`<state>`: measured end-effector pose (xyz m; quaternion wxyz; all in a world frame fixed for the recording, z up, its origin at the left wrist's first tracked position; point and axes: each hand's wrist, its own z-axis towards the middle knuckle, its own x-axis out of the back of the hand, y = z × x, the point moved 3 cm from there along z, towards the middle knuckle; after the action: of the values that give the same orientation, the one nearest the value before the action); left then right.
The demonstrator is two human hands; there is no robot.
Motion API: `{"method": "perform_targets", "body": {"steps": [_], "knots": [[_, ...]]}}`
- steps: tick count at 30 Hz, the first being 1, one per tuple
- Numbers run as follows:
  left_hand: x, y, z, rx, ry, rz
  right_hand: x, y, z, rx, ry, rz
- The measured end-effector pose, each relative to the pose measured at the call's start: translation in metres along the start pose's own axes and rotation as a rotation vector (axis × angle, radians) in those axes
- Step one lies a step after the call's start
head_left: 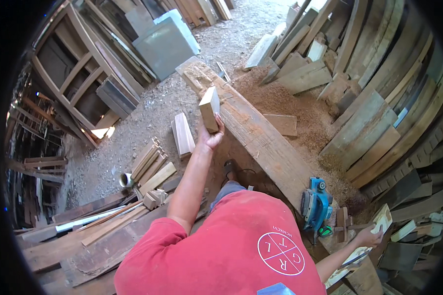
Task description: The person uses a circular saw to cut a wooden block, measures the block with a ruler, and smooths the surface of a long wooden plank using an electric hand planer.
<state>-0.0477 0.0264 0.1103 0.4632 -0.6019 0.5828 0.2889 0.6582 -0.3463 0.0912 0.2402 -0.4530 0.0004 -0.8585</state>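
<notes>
My left hand point(211, 135) is closed around the lower end of a wooden block point(209, 105), held upright over the left edge of a long plank bench point(251, 128). Far out to the right, my right hand point(370, 237) grips a pale piece of wood point(382, 219); its fingers show only in part. A blue electric hand planer point(317, 204) rests on the near end of the bench, between my body and my right arm.
Several cut wooden pieces point(152, 167) and a pair of pale boards point(182, 133) lie on the ground at left. Sawdust point(275, 98) is heaped beyond the bench. Planks point(362, 128) lean along the right. A grey-green metal box point(167, 46) stands at the back.
</notes>
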Motion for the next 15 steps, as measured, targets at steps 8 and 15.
{"method": "perform_targets", "body": {"steps": [8, 15], "knots": [[-0.006, -0.008, 0.015, -0.153, 0.091, 0.201, -0.004, -0.106, -0.044, 0.305, -0.282, 0.438], [0.040, -0.002, 0.011, -0.025, 0.050, 0.825, 0.014, -0.173, -0.108, 0.377, -0.507, 0.535]]}}
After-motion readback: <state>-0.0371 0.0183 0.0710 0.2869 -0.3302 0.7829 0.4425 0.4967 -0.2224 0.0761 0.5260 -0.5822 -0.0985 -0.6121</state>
